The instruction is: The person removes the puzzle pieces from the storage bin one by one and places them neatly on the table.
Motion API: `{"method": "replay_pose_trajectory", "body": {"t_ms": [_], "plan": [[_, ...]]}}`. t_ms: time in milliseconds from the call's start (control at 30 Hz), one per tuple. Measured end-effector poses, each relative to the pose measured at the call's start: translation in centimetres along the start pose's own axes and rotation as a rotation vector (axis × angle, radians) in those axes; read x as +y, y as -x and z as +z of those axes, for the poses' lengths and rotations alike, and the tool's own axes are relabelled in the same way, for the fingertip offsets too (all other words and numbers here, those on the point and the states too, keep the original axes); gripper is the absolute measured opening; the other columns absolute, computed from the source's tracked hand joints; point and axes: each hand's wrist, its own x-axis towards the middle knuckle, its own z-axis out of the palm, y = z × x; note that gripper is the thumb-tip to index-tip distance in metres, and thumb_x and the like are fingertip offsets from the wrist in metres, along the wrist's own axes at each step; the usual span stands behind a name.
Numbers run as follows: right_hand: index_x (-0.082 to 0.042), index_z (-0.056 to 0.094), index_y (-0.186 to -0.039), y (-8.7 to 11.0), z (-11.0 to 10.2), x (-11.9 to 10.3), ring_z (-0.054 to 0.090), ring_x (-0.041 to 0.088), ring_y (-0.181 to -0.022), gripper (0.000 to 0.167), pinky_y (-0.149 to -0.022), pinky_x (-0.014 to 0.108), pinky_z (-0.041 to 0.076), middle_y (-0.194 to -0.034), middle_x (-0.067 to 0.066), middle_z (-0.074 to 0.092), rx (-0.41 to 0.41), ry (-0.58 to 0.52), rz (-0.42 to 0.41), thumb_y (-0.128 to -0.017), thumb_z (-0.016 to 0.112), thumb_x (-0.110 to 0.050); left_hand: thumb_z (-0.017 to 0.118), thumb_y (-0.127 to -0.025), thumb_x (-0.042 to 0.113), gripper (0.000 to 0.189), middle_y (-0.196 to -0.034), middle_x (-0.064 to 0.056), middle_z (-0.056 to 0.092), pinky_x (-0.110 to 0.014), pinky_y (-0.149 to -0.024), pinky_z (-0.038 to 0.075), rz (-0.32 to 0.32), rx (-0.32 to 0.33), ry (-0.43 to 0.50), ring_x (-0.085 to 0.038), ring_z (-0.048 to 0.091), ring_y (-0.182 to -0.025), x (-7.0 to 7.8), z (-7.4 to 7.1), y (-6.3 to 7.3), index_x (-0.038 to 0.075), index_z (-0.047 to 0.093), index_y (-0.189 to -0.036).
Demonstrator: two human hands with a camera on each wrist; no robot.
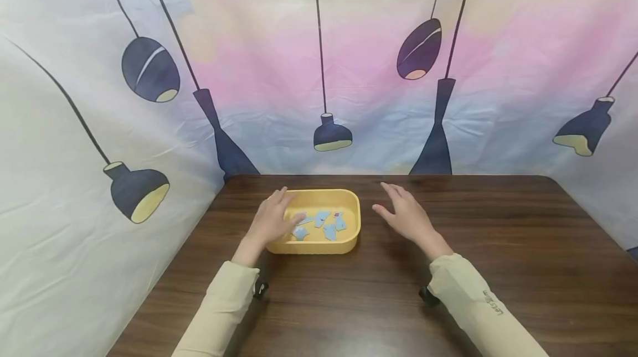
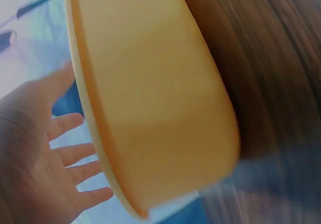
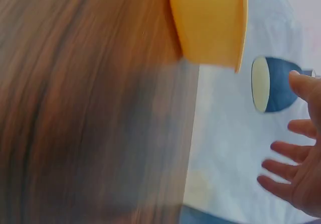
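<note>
A yellow plastic tray (image 1: pixel 319 247) with rounded corners stands on the dark wooden table. Several flat, light blue pieces with jagged edges (image 1: pixel 322 218) lie spread over its floor, some with small red marks. My left hand (image 1: pixel 273 218) is over the tray's left end, its fingers spread and nothing between them. From the left wrist view, those fingers lie close along the rim of the tray (image 2: pixel 160 83). To the right of the tray my right hand (image 1: pixel 406 217) hovers apart from it, fingers extended and holding nothing. The right wrist view shows the tray's side (image 3: pixel 210 23) beyond that hand.
The brown wood-grain table (image 1: pixel 498 246) reaches to a hanging cloth backdrop (image 1: pixel 279 69) printed with dark lamps. The cloth also runs along the left and right sides. Dark bands show at both wrists, below pale sleeves (image 1: pixel 224 301).
</note>
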Motion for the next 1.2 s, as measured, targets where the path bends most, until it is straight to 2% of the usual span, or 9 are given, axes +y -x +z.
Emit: {"method": "replay_pose_trajectory", "body": {"t_ms": [100,233,400,667,800,933,1067,1200], "plan": [[-0.007,0.036,-0.149,-0.8,0.9,-1.5,0.042,0.041,-0.136,0.064,-0.106,0.059,0.039,-0.149,0.021,0.042,-0.005,-0.071,-0.028,-0.096,0.058,-0.035,0.062,-0.092,0.037,0.060,-0.150,-0.028,0.037,-0.063,-0.109,0.032,-0.052,0.074,0.029,-0.048,0.037,-0.138,-1.6,-0.1,0.2,0.003,0.049,-0.140],[-0.006,0.042,-0.146,-1.8,2.4,-3.5,0.048,0.037,-0.132,0.059,-0.105,0.054,0.042,-0.144,0.017,0.049,-0.043,-0.153,-0.058,-0.095,0.061,-0.029,0.063,-0.092,0.032,0.057,-0.147,-0.030,0.040,-0.063,-0.106,0.035,-0.158,0.101,0.099,-0.050,0.040,-0.133,-3.4,0.0,0.5,0.001,0.050,-0.139],[-0.003,0.046,-0.142,-2.7,4.1,-5.2,0.056,0.036,-0.122,0.055,-0.101,0.050,0.047,-0.135,0.019,0.055,-0.085,-0.248,-0.078,-0.093,0.064,-0.020,0.063,-0.093,0.025,0.057,-0.136,-0.033,0.046,-0.059,-0.102,0.041,-0.194,0.134,0.171,-0.050,0.047,-0.123,-4.7,0.9,0.5,-0.006,0.047,-0.138],[0.006,0.044,-0.140,-3.2,6.0,-5.5,0.058,0.039,-0.116,0.055,-0.098,0.050,0.048,-0.134,0.026,0.053,-0.161,-0.389,-0.079,-0.090,0.064,-0.006,0.065,-0.091,0.019,0.055,-0.118,-0.026,0.054,-0.052,-0.090,0.048,-0.226,0.183,0.242,-0.038,0.057,-0.101,-5.2,2.2,0.5,-0.004,0.048,-0.138],[0.007,0.044,-0.139,-3.5,6.7,-5.7,0.059,0.040,-0.114,0.056,-0.096,0.049,0.049,-0.133,0.028,0.054,-0.184,-0.410,-0.078,-0.089,0.065,-0.003,0.066,-0.090,0.016,0.054,-0.117,-0.027,0.054,-0.053,-0.090,0.048,-0.242,0.204,0.249,-0.040,0.058,-0.100,-5.3,2.3,0.7,-0.003,0.049,-0.137],[0.006,0.046,-0.139,-3.8,7.1,-6.1,0.057,0.039,-0.116,0.057,-0.097,0.048,0.049,-0.132,0.027,0.054,-0.241,-0.422,-0.036,-0.087,0.067,-0.004,0.065,-0.088,0.010,0.053,-0.116,-0.027,0.056,-0.052,-0.089,0.048,-0.270,0.210,0.266,-0.039,0.058,-0.101,-5.6,2.5,0.6,-0.004,0.050,-0.136],[0.003,0.049,-0.138,-4.3,7.6,-6.6,0.054,0.038,-0.121,0.058,-0.101,0.048,0.046,-0.133,0.023,0.055,-0.337,-0.409,-0.008,-0.086,0.070,-0.009,0.058,-0.082,0.000,0.048,-0.100,-0.022,0.058,-0.037,-0.074,0.049,-0.316,0.269,0.342,-0.029,0.056,-0.083,-5.9,2.6,0.5,-0.006,0.056,-0.130],[0.000,0.048,-0.139,-4.8,8.0,-7.0,0.051,0.037,-0.126,0.059,-0.105,0.048,0.043,-0.135,0.020,0.054,-0.393,-0.400,0.033,-0.086,0.071,-0.011,0.052,-0.078,-0.005,0.048,-0.087,-0.017,0.057,-0.023,-0.059,0.041,-0.350,0.307,0.437,-0.018,0.049,-0.067,-6.0,2.5,0.6,-0.006,0.058,-0.126]]}}
